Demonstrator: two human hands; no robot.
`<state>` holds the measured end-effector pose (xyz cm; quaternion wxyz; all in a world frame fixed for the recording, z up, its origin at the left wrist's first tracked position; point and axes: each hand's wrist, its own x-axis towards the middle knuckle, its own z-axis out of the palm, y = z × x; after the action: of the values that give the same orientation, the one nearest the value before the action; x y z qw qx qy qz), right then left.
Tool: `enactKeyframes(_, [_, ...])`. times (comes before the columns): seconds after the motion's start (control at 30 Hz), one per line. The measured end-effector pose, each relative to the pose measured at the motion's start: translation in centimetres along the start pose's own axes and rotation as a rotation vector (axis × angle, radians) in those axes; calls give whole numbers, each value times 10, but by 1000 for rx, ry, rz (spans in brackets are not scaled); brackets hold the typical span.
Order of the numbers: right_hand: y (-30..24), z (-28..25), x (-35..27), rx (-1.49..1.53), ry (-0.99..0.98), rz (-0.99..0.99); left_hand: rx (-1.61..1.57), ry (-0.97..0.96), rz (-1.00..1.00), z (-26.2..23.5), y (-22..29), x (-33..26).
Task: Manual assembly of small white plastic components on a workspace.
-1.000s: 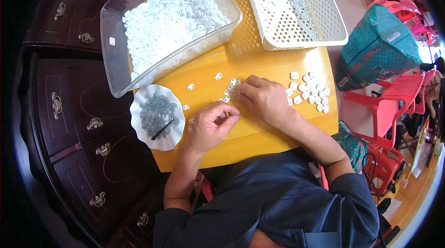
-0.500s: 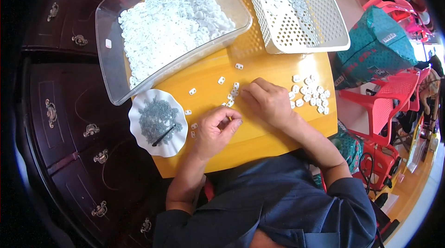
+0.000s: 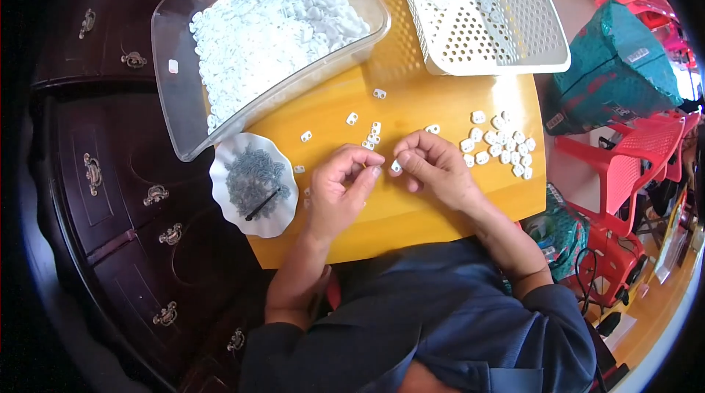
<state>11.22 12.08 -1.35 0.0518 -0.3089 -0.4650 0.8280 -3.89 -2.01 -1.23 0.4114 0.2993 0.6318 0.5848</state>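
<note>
My left hand (image 3: 344, 191) is over the middle of the yellow table, thumb and forefinger pinched together. Whatever is between those fingertips is too small to make out. Close to it on the right, my right hand (image 3: 439, 171) grips a small white plastic piece (image 3: 396, 166) with thumb and forefinger. The two hands' fingertips are a short gap apart. Just beyond them lies a short row of white two-holed pieces (image 3: 373, 135). Several similar pieces, such as one white piece (image 3: 306, 136), are scattered to the left. To the right sits a cluster of white pieces (image 3: 507, 145).
A white scalloped dish (image 3: 219, 198) at the left holds small clear-grey parts and a black stick. Behind stand a clear bin (image 3: 175, 110) full of white pieces and a perforated white basket (image 3: 549, 48). Dark drawers (image 3: 110, 165) flank the left; red chairs (image 3: 609, 169) the right.
My right hand has drawn back from the row and turned, now showing a white piece in its fingers. My left hand has moved slightly up and right. The whole view has shifted a little.
</note>
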Motion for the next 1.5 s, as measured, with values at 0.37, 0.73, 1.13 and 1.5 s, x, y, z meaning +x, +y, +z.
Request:
enactKeyframes(0.37, [9, -8, -9, 123, 11, -92, 362, -54, 253, 28, 23, 6])
enactKeyframes(0.73, [13, -18, -13, 168, -23, -182, 390, -38, 308, 39, 27, 10])
enactKeyframes(1.13, [7, -21, -26, 272, 32, -87, 216, 22, 242, 40, 13, 6])
enactKeyframes(1.5, [2, -14, -31, 120, 67, -200, 242, 71, 249, 46, 21, 5])
